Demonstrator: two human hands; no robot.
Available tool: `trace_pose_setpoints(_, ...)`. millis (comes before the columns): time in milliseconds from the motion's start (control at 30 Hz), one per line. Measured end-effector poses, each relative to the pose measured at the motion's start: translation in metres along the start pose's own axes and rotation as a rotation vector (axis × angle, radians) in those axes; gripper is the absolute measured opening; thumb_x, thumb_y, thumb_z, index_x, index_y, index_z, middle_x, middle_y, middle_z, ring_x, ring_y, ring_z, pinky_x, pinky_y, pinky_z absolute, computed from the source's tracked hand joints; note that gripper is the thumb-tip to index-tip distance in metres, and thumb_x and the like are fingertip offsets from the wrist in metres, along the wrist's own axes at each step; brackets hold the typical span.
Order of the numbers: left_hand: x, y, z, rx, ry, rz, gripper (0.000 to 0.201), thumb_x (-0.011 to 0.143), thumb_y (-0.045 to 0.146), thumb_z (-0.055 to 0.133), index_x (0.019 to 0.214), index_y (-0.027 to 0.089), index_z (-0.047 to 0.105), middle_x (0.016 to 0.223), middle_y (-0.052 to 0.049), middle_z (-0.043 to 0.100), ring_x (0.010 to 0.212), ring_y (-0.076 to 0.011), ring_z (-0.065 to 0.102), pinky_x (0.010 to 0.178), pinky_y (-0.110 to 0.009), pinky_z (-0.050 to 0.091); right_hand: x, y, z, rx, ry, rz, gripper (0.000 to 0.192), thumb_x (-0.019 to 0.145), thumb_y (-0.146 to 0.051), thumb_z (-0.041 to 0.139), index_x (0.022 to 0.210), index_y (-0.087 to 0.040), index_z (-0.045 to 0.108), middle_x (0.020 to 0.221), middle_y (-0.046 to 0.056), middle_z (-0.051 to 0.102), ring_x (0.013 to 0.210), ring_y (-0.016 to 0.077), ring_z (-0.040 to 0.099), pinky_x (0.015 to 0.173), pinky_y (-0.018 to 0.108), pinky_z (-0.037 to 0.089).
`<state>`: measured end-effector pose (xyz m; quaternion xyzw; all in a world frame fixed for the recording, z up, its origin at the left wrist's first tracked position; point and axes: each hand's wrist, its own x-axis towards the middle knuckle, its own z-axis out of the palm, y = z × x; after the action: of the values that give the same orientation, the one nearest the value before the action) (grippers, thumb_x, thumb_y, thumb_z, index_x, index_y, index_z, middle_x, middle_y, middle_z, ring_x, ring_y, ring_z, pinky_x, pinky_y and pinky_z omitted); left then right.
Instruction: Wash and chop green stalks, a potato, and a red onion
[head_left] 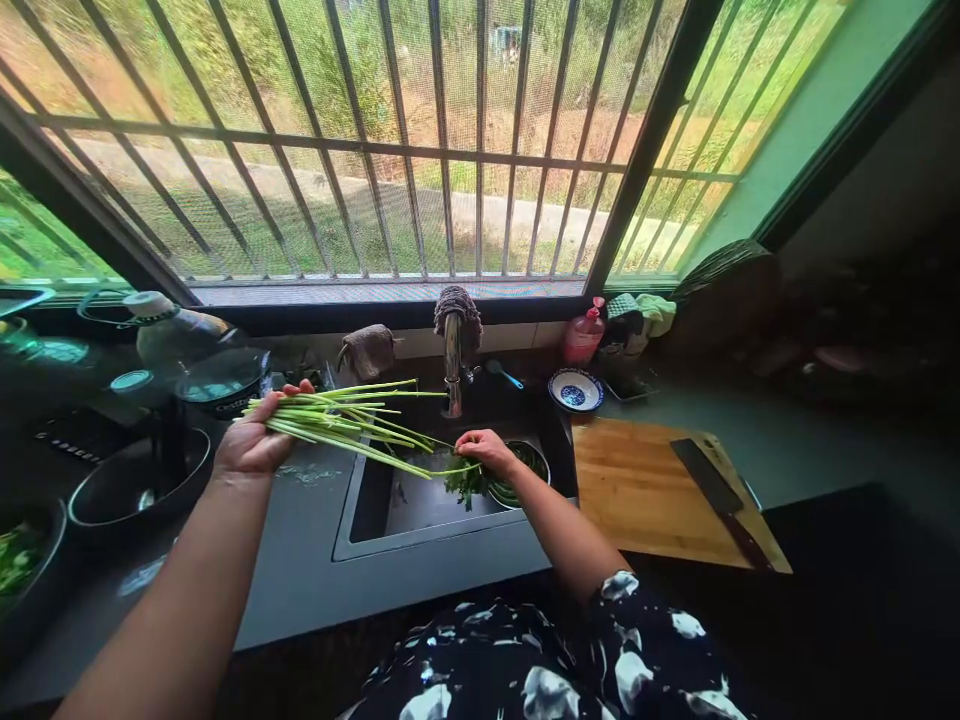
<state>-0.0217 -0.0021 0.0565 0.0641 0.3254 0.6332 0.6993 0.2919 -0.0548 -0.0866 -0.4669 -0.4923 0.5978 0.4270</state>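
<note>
The left hand, left of centre, grips a bundle of stalks at their cut ends; the right hand, at centre, pinches the leaves at the far end. The stalks are long, thin and pale green, fanned out across the sink. A bowl in the sink holds more greens. Right lies a board with a cleaver; left, a pan.

The right hand hides the leafy stem ends; the pan's contents are too dark to identify.
</note>
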Motion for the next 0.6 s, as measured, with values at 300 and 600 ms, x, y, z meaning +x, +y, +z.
trace_pose_setpoints(300, 0.003, -0.009, 0.005, -0.049, 0.07, -0.056, 0.017, 0.092, 0.018, 0.037, 0.085, 0.012, 0.053, 0.071, -0.005, 0.062, 0.076, -0.0184, 0.067, 0.065, -0.034, 0.06, 0.018, 0.024, 0.004, 0.079, 0.359, 0.074, 0.009, 0.056, -0.026, 0.054, 0.059, -0.018, 0.053, 0.051, -0.007, 0.045, 0.048, 0.0076, 0.038, 0.05, 0.02, 0.031)
trace_pose_setpoints(600, -0.005, -0.016, 0.035, -0.092, 0.202, -0.091, 0.02, 0.094, 0.023, 0.036, 0.086, 0.012, 0.051, 0.068, -0.003, 0.061, 0.067, -0.0164, 0.067, 0.057, -0.034, 0.06, 0.02, 0.044, 0.037, -0.078, 0.289, 0.056, 0.019, 0.058, -0.027, 0.067, 0.073, -0.016, 0.064, 0.061, -0.004, 0.057, 0.059, 0.0106, 0.051, 0.059, 0.021, 0.04)
